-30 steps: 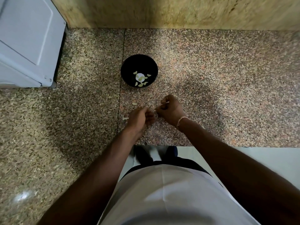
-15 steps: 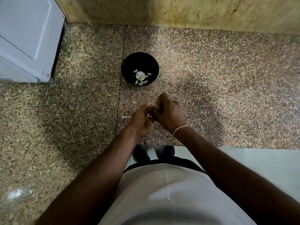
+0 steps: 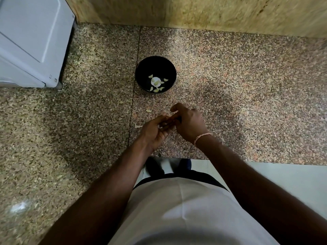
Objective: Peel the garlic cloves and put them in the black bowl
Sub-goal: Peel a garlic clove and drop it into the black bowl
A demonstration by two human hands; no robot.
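The left hand [image 3: 155, 131] and right hand [image 3: 188, 122] touch, fingers curled around something small, probably a garlic clove; I cannot see it clearly. The black bowl [image 3: 141, 75] lies straight ahead of both hands on the table [image 3: 247, 103], near, slightly closer to the right hand.

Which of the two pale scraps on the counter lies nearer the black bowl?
The small scrap just beyond the left hand, on the side toward the black bowl. The other scrap lies farther from the bowl, level with that hand's fingers.

Speckled granite table [image 3: 247, 96] with a thin seam, yellowish stone wall [image 3: 212, 13] behind, pale grey-white appliance [image 3: 30, 41], perhaps a fridge, at left, light floor [image 3: 292, 177] below, dim light
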